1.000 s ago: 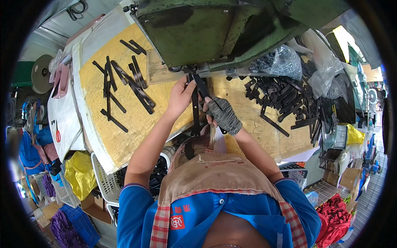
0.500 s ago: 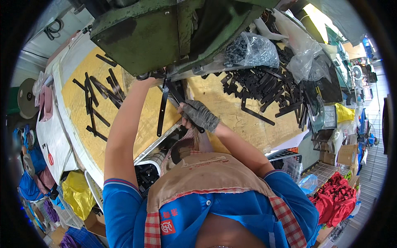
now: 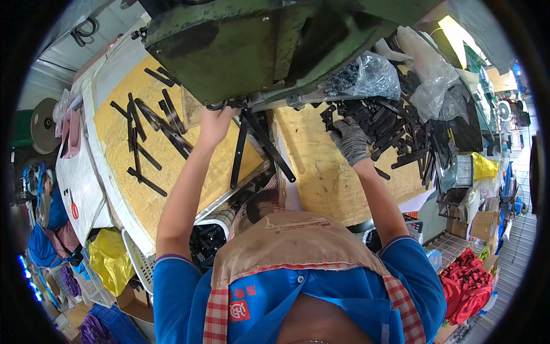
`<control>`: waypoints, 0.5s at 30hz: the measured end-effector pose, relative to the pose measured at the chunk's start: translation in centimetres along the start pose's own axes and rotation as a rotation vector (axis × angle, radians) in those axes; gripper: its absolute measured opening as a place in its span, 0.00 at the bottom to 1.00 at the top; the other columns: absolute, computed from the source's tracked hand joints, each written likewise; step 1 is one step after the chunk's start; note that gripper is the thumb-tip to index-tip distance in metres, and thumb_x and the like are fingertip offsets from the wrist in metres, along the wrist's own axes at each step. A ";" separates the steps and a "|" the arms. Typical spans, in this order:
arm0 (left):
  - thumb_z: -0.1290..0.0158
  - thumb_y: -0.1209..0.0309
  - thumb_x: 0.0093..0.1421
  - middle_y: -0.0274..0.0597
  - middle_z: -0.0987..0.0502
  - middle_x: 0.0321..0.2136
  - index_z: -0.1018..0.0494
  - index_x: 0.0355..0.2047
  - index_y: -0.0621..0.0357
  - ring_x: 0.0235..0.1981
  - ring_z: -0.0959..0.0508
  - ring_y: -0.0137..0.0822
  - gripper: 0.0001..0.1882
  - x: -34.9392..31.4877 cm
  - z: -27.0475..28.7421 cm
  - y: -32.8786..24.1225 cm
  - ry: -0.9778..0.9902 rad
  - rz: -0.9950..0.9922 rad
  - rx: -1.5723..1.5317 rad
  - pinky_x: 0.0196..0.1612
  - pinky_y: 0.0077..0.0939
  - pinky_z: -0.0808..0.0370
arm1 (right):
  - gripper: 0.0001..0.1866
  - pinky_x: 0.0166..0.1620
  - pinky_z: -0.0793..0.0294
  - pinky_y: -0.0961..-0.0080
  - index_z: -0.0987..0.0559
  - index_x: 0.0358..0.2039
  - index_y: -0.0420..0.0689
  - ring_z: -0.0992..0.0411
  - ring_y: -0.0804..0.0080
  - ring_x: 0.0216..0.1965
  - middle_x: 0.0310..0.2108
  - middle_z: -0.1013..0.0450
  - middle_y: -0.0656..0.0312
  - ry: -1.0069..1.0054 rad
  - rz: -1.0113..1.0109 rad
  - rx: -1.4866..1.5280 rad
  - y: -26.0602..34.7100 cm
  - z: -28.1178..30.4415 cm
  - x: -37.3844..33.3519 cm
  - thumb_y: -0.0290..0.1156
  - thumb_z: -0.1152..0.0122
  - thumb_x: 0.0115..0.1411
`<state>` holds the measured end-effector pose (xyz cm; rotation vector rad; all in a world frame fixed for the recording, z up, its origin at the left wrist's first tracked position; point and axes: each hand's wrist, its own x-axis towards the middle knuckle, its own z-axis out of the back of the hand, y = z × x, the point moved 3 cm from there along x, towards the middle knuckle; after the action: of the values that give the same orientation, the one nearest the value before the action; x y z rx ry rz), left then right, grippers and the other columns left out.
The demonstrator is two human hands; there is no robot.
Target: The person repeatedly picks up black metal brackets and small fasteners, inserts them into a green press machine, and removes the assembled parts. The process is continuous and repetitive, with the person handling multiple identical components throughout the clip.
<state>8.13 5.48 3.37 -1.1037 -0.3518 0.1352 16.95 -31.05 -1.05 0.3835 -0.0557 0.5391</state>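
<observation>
My left hand [image 3: 216,122], bare, reaches under the lower edge of a green machine [image 3: 223,54]; its fingertips are hidden there. Two long black strips with holes spread in a V below the machine, a left strip [image 3: 239,152] and a right strip [image 3: 274,150], their upper ends close to that hand. My right hand [image 3: 350,142], in a grey knitted glove, is at the near-left edge of a pile of black metal strips [image 3: 395,117]. Its fingers look apart, with black pieces beside them. One strip's end [image 3: 382,173] shows from beneath the hand.
Several loose black strips [image 3: 140,126] lie on the yellow board [image 3: 114,149] at the left. A clear plastic bag of dark parts [image 3: 369,77] rests behind the pile. Below the board's near edge, a white basket [image 3: 215,221] stands near black parts [image 3: 206,246].
My right hand has let go of the strip below the machine and moved right to the pile. That strip now points down to the right. My left hand stays at the machine.
</observation>
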 end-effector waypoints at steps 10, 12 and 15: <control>0.42 0.73 0.59 0.54 0.29 0.22 0.26 0.27 0.68 0.25 0.28 0.54 0.09 -2.6 -1.0 -4.6 -0.212 -0.208 0.198 0.28 0.39 0.32 | 0.08 0.33 0.25 0.64 0.21 0.34 0.41 0.24 0.54 0.30 0.29 0.25 0.50 -0.157 -0.034 0.226 0.6 0.3 -0.7 0.27 0.35 0.53; 0.42 0.74 0.59 0.52 0.27 0.24 0.26 0.29 0.67 0.28 0.27 0.52 0.08 -2.7 -1.2 -4.7 -0.206 -0.288 0.265 0.30 0.38 0.31 | 0.08 0.32 0.25 0.64 0.21 0.33 0.40 0.24 0.57 0.28 0.28 0.25 0.50 -0.143 -0.070 0.314 0.7 0.0 -0.7 0.25 0.35 0.52; 0.43 0.74 0.58 0.50 0.26 0.29 0.26 0.34 0.64 0.32 0.26 0.52 0.06 -2.7 -1.6 -3.3 -0.174 -0.380 0.262 0.34 0.38 0.27 | 0.04 0.29 0.25 0.76 0.24 0.34 0.39 0.24 0.69 0.27 0.27 0.26 0.59 -0.097 -0.160 0.862 2.0 -0.5 -0.4 0.23 0.38 0.58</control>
<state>5.96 1.89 5.14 -0.7527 -0.6741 -0.0597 15.56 -29.47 -0.92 1.2448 0.1201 0.3624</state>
